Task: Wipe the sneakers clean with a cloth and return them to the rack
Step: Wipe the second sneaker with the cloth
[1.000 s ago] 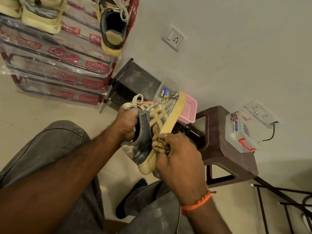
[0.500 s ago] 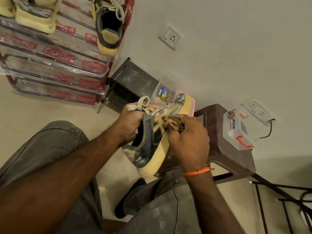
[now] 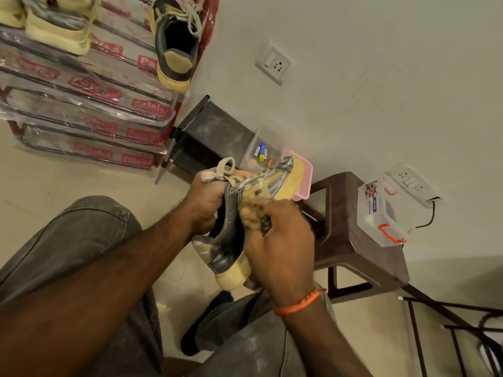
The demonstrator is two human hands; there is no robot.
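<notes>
Two hands on one sneaker (image 3: 231,235) — my left hand (image 3: 204,205) grips its collar, my right hand (image 3: 275,240) pinches the bunched cloth (image 3: 254,216) against its side, fingers curled tight.

1 head-worn camera looks steeply down and forward, close over the person's forearms and knees, facing the wall (image 3: 381,77) with the shoe rack (image 3: 81,104) upper left.
</notes>
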